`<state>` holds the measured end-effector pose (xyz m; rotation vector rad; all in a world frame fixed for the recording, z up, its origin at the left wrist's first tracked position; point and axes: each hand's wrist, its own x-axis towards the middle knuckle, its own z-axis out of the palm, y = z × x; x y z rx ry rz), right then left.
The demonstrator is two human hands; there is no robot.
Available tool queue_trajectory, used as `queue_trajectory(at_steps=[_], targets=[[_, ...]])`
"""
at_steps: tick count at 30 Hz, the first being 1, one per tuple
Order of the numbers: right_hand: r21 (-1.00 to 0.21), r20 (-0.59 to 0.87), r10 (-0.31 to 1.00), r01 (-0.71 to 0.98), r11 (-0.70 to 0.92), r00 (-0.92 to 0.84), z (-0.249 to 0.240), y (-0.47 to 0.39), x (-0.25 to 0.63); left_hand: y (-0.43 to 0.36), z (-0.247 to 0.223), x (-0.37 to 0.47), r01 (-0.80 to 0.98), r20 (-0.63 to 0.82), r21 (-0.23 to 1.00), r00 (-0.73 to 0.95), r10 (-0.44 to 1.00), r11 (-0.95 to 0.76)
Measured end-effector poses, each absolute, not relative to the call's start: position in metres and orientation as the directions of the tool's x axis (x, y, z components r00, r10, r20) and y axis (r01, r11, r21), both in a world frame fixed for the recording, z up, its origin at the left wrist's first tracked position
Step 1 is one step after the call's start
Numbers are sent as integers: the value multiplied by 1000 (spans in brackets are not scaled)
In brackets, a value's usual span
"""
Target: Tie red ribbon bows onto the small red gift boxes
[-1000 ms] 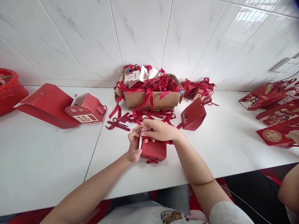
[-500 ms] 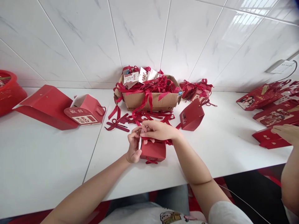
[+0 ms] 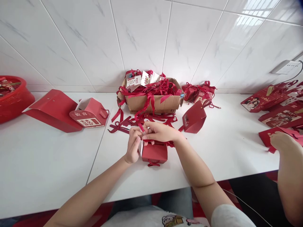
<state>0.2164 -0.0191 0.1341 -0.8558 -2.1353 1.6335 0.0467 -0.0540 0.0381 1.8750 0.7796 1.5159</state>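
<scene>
A small red gift box (image 3: 155, 153) with a twisted red cord handle on its near side sits on the table in front of me. My left hand (image 3: 133, 145) is at the box's left edge, its fingertips pinched together by a red ribbon (image 3: 141, 127). Over the top of the box lies my right hand (image 3: 159, 131), with fingers bent and closed around the ribbon where the two hands meet. My fingers partly hide the ribbon and the box top. Behind my hands, loose red ribbons and strips (image 3: 163, 117) are spread on the table.
A cardboard box (image 3: 151, 104) full of ribbons and tags stands against the wall. Red gift boxes (image 3: 88, 115) and a red basin (image 3: 16, 101) are on the left. Another gift box (image 3: 195, 118) stands right; a co-worker's hand (image 3: 280, 141) touches a red box at far right.
My left thumb has lifted off the box's left side and drawn up toward the fingers by the ribbon. My right hand stays nearly in place. The co-worker's hand has moved left.
</scene>
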Motion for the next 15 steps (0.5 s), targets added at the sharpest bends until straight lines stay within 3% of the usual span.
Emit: queue_trajectory(at_steps=[6,10,15], targets=[[-937,-89,644,283,205,-760,135,-19,216,-57,49,47,95,554,812,185,812,-576],[-880,61,677,281,383,-733,139,-18,228,-53,64,47,55,500,850,233,834,-524],[-851,80,643,283,442,-762,152,-17,264,-38,120,37,-105,257,966,332,908,-236]])
